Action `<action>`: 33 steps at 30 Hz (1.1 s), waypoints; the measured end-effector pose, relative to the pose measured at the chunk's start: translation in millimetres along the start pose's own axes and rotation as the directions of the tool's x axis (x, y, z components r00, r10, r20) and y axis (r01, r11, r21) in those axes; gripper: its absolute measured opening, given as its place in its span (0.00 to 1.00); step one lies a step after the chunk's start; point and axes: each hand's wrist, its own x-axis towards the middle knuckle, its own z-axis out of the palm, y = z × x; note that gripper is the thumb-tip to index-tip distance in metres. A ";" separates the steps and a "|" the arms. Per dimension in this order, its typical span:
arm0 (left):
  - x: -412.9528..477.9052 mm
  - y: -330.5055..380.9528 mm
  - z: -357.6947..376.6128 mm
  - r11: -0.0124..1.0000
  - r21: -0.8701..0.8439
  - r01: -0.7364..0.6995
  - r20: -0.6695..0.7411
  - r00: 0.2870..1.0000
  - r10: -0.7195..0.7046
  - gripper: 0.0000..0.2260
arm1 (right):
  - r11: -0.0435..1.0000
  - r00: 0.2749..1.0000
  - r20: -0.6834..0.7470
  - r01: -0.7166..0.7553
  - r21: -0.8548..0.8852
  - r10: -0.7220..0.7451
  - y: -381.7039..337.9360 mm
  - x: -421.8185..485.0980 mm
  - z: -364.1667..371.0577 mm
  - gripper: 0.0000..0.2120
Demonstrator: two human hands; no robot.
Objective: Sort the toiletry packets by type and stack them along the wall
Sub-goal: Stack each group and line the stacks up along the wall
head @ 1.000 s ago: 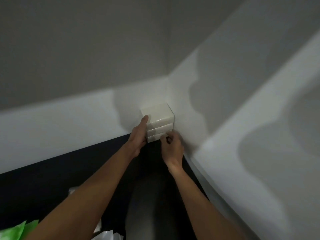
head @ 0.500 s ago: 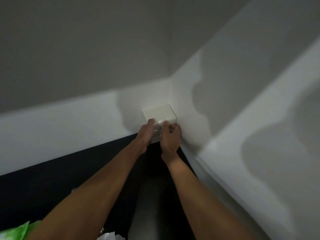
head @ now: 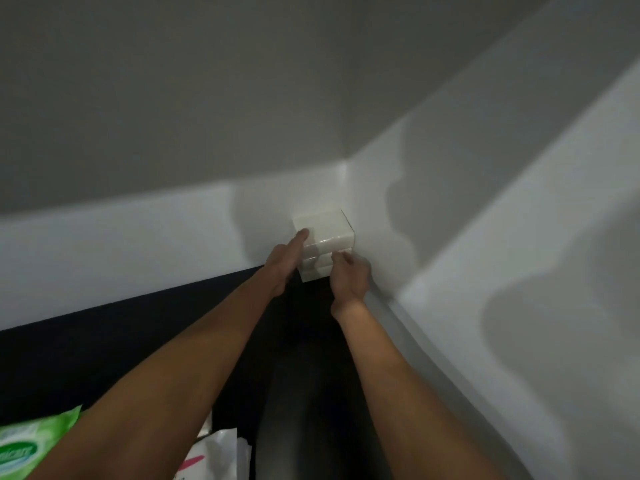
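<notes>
At the near left edge, lying on the dark counter [head: 104,358], a green packet [head: 24,445] with print too blurred to read. Just right of it, a white packet [head: 221,452] with a pink mark, partly under the left forearm [head: 156,393]. Farther on, this forearm and the right forearm [head: 391,375], both bare, stretched over the counter toward the corner. There, the left hand [head: 282,263] open, fingers straight, one fingertip touching the left side of the top packet [head: 322,223]. Beside it, the right hand [head: 349,277] closed, fingers curled, pinching the second packet [head: 320,257] at its front right edge. In the corner itself, the stack of white packets [head: 325,244], at least three high, standing on the counter with back and right side against the white wall [head: 138,237]. Behind, soft shadows [head: 401,209] on that wall.
</notes>
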 end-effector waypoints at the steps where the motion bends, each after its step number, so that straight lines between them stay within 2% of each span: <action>1: -5.1 0.7 -4.2 1.000 0.021 -0.017 -0.026 1.000 0.018 0.41 | 1.000 1.000 0.001 0.001 -0.030 -0.001 -2.8 -6.3 -3.8 0.15; 3: -18.1 0.4 -16.0 0.995 0.091 -0.041 -0.061 0.997 0.047 0.42 | 0.998 1.000 0.021 0.011 -0.064 -0.010 -6.0 -18.3 -12.3 0.19; 4: -24.1 -0.8 -22.8 0.990 0.135 -0.052 -0.066 0.996 0.061 0.40 | 0.997 0.999 0.030 0.018 -0.072 -0.016 -8.8 -27.2 -15.8 0.18; 7: -59.8 -4.2 -42.6 0.951 0.269 -0.154 -0.053 0.983 0.174 0.22 | 0.994 0.998 0.059 0.002 -0.107 0.005 -12.1 -54.2 -25.8 0.17; 9: -91.1 -7.8 -54.9 0.913 0.355 -0.203 -0.055 0.970 0.237 0.16 | 0.995 0.995 0.097 0.001 -0.104 0.009 -14.5 -76.1 -32.6 0.13; 11: -121.9 -15.1 -68.3 0.884 0.409 -0.225 -0.067 0.959 0.275 0.14 | 0.993 0.992 0.128 0.017 -0.118 -0.002 -12.5 -96.9 -36.4 0.07; 13: -153.0 -23.6 -81.6 0.863 0.456 -0.218 -0.093 0.953 0.290 0.17 | 0.988 0.987 0.157 0.047 -0.150 -0.023 -10.7 -121.5 -39.2 0.09; 16: -200.5 -38.0 -102.4 0.863 0.451 -0.227 -0.129 0.940 0.315 0.17 | 0.980 0.978 0.206 0.073 -0.184 -0.034 -7.7 -160.2 -44.7 0.15; 20: -254.6 -68.2 -124.9 0.864 0.430 -0.261 -0.191 0.909 0.370 0.17 | 0.982 0.963 0.268 0.062 -0.181 -0.011 0.3 -211.9 -52.1 0.09; 24: -291.4 -111.5 -140.3 0.891 0.376 -0.254 -0.308 0.873 0.378 0.15 | 0.984 0.952 0.304 0.020 -0.179 0.036 13.8 -255.1 -57.5 0.10; 30: -330.4 -179.5 -151.6 0.954 0.209 -0.215 -0.447 0.847 0.289 0.15 | 0.972 0.956 0.289 0.021 -0.235 0.049 53.2 -304.5 -70.6 0.15; 33: -340.3 -207.0 -150.2 0.976 0.129 -0.175 -0.461 0.861 0.215 0.22 | 0.965 0.963 0.261 0.009 -0.261 0.062 71.0 -325.3 -74.5 0.16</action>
